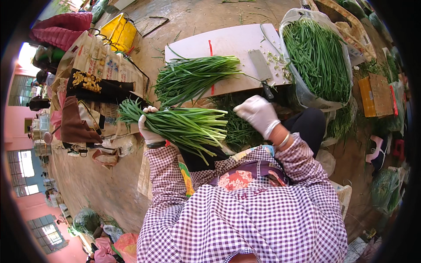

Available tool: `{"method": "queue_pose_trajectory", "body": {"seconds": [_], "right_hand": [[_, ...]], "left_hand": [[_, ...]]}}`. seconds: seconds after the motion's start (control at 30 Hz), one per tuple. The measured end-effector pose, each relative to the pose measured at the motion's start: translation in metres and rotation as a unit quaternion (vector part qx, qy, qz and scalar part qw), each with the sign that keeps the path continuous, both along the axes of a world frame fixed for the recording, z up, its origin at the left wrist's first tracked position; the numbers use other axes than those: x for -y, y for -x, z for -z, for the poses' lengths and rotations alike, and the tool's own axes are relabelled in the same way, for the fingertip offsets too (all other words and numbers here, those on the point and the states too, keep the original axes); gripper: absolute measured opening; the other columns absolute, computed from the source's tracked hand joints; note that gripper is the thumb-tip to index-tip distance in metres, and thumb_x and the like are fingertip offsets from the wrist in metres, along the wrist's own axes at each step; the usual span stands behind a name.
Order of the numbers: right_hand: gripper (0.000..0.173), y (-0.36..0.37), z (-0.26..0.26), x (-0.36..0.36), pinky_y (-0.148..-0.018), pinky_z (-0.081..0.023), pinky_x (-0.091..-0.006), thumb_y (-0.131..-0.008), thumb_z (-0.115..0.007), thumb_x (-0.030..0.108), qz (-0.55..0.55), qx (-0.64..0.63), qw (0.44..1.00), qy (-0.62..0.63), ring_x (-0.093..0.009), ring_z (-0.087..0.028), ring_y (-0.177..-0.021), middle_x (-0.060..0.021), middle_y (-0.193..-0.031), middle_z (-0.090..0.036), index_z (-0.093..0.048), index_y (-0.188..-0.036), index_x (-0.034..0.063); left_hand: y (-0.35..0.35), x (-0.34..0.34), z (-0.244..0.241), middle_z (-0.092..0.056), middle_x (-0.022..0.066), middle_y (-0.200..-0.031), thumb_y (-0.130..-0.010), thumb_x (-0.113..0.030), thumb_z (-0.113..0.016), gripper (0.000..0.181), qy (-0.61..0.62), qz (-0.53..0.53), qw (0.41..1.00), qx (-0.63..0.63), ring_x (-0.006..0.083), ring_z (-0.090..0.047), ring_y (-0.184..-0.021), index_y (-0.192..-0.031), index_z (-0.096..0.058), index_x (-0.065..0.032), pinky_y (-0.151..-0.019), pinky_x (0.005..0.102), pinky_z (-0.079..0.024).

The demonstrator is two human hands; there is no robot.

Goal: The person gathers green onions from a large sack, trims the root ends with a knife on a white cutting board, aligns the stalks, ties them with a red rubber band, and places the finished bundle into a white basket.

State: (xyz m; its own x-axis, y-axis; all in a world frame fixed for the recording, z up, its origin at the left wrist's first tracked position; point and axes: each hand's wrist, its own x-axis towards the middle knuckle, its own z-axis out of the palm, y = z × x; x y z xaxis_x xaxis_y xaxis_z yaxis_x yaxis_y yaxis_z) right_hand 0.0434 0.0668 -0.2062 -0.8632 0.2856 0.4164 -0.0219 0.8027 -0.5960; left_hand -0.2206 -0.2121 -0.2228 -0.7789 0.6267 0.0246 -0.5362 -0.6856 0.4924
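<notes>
My left hand [148, 126], in a white glove, grips a bundle of garlic chives [190, 125] around its leafy end. The pale cut stems point right, over my lap. My right hand [257, 115], also gloved, is curled above loose green leaves [240, 131], with nothing visible in it. Before me a white board [227, 39] with red marks carries a second pile of chives [197, 75]. On its right part lies a cleaver [260, 65] with a black handle, its end near my right hand. Small pale stem trimmings [276, 60] are scattered beside the blade.
A large plastic-lined container [297, 82] packed with chives stands right of the board. At left are a plastic crate [111, 65] with clothing on it and a yellow basket [118, 31]. A cardboard box [378, 95] sits at far right. Leaf scraps dot the floor.
</notes>
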Motion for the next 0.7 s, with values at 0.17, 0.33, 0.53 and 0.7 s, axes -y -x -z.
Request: {"method": "queue_pose_trajectory", "body": {"seconds": [0.17,0.33,0.53,0.7], "right_hand": [[0.022,0.034,0.015,0.058,-0.080,-0.049,-0.0361,-0.074,-0.071,0.023,-0.057,0.022,0.983,0.172,-0.026,-0.060,-0.088,-0.0081,-0.089,-0.066,-0.069,-0.093,0.0107],[0.022,0.051,0.027,0.052,-0.076,-0.050,-0.0337,-0.075,-0.071,0.018,-0.063,0.065,0.954,0.287,-0.028,-0.062,-0.084,-0.0115,-0.091,-0.066,-0.069,-0.093,0.0070],[0.021,0.062,0.016,0.052,-0.075,-0.051,-0.0369,-0.078,-0.066,0.021,-0.076,0.097,0.976,0.179,-0.031,-0.063,-0.084,-0.0134,-0.092,-0.065,-0.066,-0.092,0.0048],[0.018,0.059,0.030,0.065,-0.078,-0.051,-0.0382,-0.077,-0.067,0.018,-0.029,-0.024,0.999,0.030,-0.032,-0.063,-0.087,-0.0161,-0.091,-0.066,-0.067,-0.088,0.0038]], "left_hand": [[0.001,-0.007,0.002,-0.057,0.0043,-0.104,-0.086,-0.017,-0.056,0.021,-0.001,0.012,1.000,-0.006,0.0185,-0.056,-0.105,-0.103,-0.059,-0.0056,-0.094,0.0413,-0.047],[-0.003,-0.012,-0.006,-0.057,0.0046,-0.104,-0.085,-0.017,-0.057,0.021,-0.002,0.028,1.000,-0.003,0.0188,-0.057,-0.104,-0.103,-0.059,-0.0057,-0.093,0.0405,-0.047],[-0.003,-0.002,-0.005,-0.061,0.0048,-0.103,-0.085,-0.019,-0.056,0.022,0.014,-0.001,1.000,0.001,0.0199,-0.059,-0.101,-0.103,-0.059,-0.0072,-0.091,0.0412,-0.049],[-0.005,0.006,0.003,-0.061,0.0082,-0.096,-0.081,-0.026,-0.055,0.026,0.119,-0.069,0.988,-0.073,0.0216,-0.058,-0.094,-0.098,-0.058,-0.0068,-0.089,0.0393,-0.046]]}}
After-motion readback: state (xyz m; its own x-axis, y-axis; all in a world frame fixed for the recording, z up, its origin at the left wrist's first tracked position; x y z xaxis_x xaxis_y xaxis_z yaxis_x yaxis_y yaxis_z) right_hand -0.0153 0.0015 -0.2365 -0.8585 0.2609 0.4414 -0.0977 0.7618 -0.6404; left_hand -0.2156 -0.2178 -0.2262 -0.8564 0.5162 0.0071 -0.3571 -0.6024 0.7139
